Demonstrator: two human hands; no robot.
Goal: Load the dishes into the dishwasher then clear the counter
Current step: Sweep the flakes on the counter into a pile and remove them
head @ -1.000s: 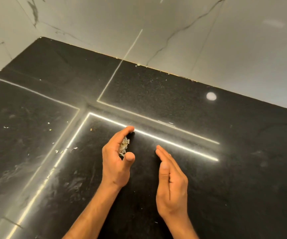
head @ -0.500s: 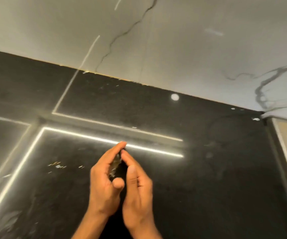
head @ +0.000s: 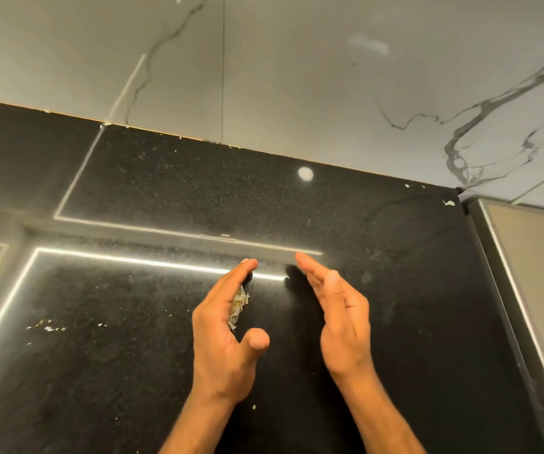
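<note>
Progress: we are judging that we are working on the counter-clearing part; no dishes and no dishwasher are showing here, so we cannot tell how the loading went.
Done so far: we are seeing a small clump of scraps (head: 238, 307) already lying in the cupped left hand (head: 223, 335).
Left to do: we are still seeing crumbs (head: 48, 326) lying well out to the left of the left hand, a few flecks (head: 448, 202) far beyond the right hand (head: 339, 319) near the back corner, and one bit (head: 253, 407) just beside the left wrist.
Left hand: we are holding it on edge, fingers curved into a shallow cup, thumb standing off; it is cradling the scraps rather than squeezing them.
Right hand: we are holding it flat and on edge, fingers straight and together, gripping nothing, apart from the left.
Scraps: they are looking pale, dry and flaky, like shredded peel, pressed against the left palm.
Counter (head: 395, 322): it is looking black, speckled and glossy beneath both hands, with faint smears to the right of the right hand.
</note>
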